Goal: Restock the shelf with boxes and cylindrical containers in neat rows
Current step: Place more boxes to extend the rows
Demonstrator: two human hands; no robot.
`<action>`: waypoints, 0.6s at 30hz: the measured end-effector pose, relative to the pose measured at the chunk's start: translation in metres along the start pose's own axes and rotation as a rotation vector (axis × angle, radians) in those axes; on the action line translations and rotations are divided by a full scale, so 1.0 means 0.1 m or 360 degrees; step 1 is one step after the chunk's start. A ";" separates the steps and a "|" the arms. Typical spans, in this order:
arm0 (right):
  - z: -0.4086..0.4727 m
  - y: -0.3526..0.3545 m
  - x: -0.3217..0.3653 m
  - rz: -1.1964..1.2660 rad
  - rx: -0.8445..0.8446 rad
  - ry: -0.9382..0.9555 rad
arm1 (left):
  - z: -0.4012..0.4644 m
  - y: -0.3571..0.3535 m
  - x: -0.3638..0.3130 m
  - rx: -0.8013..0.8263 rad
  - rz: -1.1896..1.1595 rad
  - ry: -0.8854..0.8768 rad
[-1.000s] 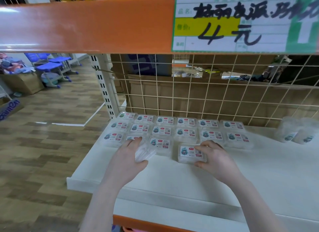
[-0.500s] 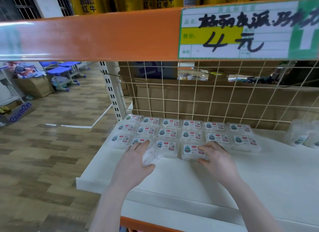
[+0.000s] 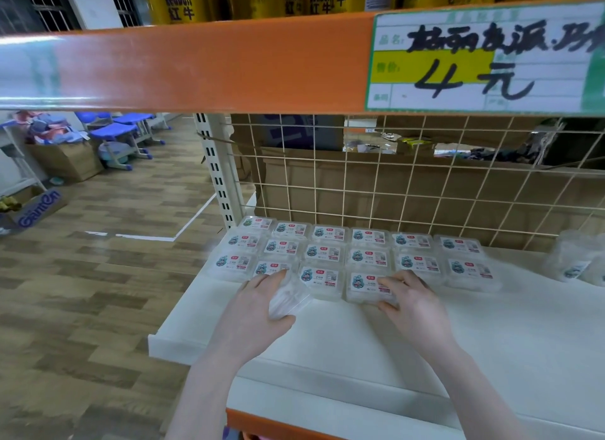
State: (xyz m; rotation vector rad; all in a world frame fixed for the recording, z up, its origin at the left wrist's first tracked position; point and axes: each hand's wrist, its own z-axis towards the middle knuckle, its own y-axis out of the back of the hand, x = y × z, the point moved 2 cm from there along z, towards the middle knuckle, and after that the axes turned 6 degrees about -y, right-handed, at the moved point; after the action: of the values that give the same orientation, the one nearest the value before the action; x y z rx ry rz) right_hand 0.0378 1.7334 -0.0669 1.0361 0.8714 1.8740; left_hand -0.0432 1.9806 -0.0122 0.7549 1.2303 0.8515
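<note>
Shelf [image 3: 491, 335], white: clear labelled boxes [image 3: 330, 253] lying in rows toward its back left corner. Left hand [image 3: 258, 308] gripping a clear tilted box [image 3: 288, 297]; right hand [image 3: 412, 303] pinching the front-row box [image 3: 366, 284]. Cylindrical containers [image 3: 576, 262] standing at the right edge.

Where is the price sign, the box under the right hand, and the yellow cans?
price sign [image 3: 484, 59], head view, on its yellow patch
box under the right hand [image 3: 365, 282], head view, on its label
yellow cans [image 3: 262, 0], head view, on a can's side
</note>
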 end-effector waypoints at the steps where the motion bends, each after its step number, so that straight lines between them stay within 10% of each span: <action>1: -0.01 0.00 0.00 -0.0020 -0.0006 0.0007 | -0.01 0.01 0.00 0.0007 -0.0007 0.0000; 18: -0.74 0.55 -0.44 -0.0124 -0.0223 -0.0524 | -0.06 -0.17 -0.29 0.0207 -0.0046 -0.0306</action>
State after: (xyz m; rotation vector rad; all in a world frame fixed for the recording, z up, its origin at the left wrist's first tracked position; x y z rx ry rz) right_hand -0.0301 1.6570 -0.0672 1.1635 0.5718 1.6148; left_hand -0.0497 1.9475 -0.0139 0.9007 1.1292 0.6633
